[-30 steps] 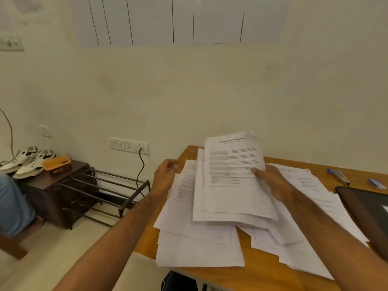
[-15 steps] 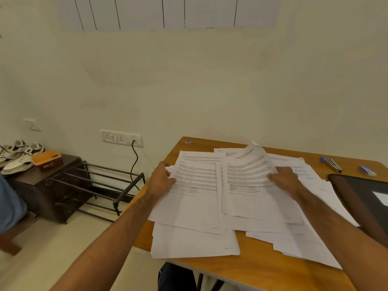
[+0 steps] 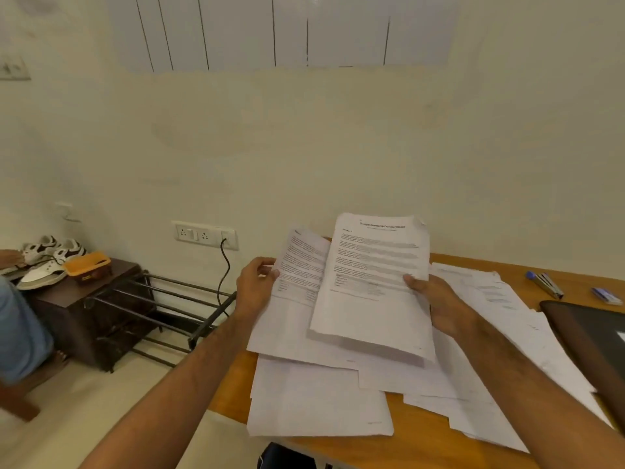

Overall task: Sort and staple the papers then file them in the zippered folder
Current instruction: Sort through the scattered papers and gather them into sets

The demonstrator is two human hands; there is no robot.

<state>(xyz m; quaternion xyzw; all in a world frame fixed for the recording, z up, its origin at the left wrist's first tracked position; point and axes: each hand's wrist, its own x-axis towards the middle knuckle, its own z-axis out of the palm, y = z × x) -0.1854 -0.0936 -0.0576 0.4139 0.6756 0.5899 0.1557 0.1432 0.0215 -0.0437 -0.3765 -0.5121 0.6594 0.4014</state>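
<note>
Both hands are up over the counter (image 3: 422,448); left hand (image 3: 255,287) has its grip pinching one printed sheet (image 3: 297,265) by its left edge; right hand (image 3: 436,299) grips a thicker stack (image 3: 372,292); loose papers (image 3: 318,401) cover the counter; dark zippered folder (image 3: 588,333) lies far right, stapler (image 3: 548,285) behind it.

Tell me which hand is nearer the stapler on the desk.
Right. The right hand, gripping the raised papers, is left of the stapler; the left hand is farther left, beyond the papers.
</note>
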